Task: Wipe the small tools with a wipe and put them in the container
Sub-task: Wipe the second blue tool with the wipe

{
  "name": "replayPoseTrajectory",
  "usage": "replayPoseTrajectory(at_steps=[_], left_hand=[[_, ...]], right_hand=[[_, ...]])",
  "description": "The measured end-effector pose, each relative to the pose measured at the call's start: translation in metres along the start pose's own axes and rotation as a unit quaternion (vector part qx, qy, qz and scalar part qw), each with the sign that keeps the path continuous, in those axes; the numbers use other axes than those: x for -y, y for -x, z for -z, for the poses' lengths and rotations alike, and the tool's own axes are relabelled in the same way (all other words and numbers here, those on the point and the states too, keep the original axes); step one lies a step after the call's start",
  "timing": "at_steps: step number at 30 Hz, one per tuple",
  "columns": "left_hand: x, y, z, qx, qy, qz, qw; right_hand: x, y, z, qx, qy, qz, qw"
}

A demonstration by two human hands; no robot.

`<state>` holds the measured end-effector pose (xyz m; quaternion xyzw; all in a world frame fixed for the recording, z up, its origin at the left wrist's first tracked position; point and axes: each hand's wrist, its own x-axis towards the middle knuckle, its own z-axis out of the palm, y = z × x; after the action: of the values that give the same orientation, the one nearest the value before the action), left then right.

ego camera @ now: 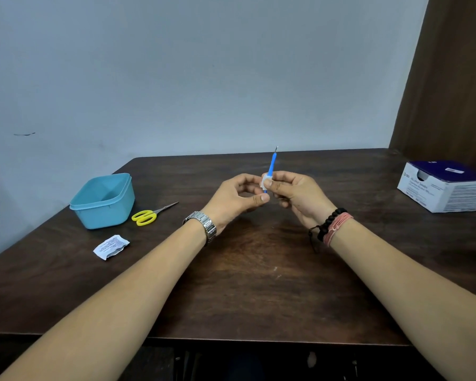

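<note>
Teal container (102, 200): looks empty | left hand (238, 198), right hand (297, 195): both pinching wipe-wrapped blue tool (271, 165)

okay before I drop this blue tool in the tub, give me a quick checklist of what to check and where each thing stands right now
1. Wipe on the tool: the white wipe is wrapped round the blue tool. Ok.
2. Grip: the right hand pinches wipe and tool; the left hand holds the lower end. Ok.
3. Whole tool wiped: upper shaft and metal tip stand bare above the wipe. Cannot tell.
4. Container ready: the blue container is lidless, opening up. Ok.
5. Path to it: the yellow scissors lie beside the container, not in front of its opening. Ok.
6. Scissors wiped: lying untouched on the table. Cannot tell.
</note>
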<state>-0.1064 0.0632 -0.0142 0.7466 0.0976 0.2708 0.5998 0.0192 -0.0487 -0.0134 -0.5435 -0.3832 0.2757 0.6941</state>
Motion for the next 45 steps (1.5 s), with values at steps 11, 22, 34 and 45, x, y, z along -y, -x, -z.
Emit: replayPoseTrajectory(at_steps=[11, 22, 34, 45], left_hand=[[0.0, -0.0017, -0.0014, 0.023, -0.047, 0.005, 0.999], [0.0, -0.002, 0.0013, 0.017, -0.101, -0.003, 0.995], [-0.0017, -0.0023, 0.0007, 0.007, -0.19, -0.026, 0.981], [-0.0024, -0.0023, 0.0023, 0.004, -0.22, -0.032, 0.975]], right_hand=[[0.0025, -0.0007, 0.0011, -0.027, -0.011, 0.008, 1.0], [0.0051, -0.0024, 0.0041, -0.034, -0.024, 0.021, 0.999], [0.0061, -0.0051, 0.0081, -0.053, -0.057, 0.037, 0.996], [0.0075, -0.0036, 0.0073, -0.058, -0.061, 0.041, 0.996]])
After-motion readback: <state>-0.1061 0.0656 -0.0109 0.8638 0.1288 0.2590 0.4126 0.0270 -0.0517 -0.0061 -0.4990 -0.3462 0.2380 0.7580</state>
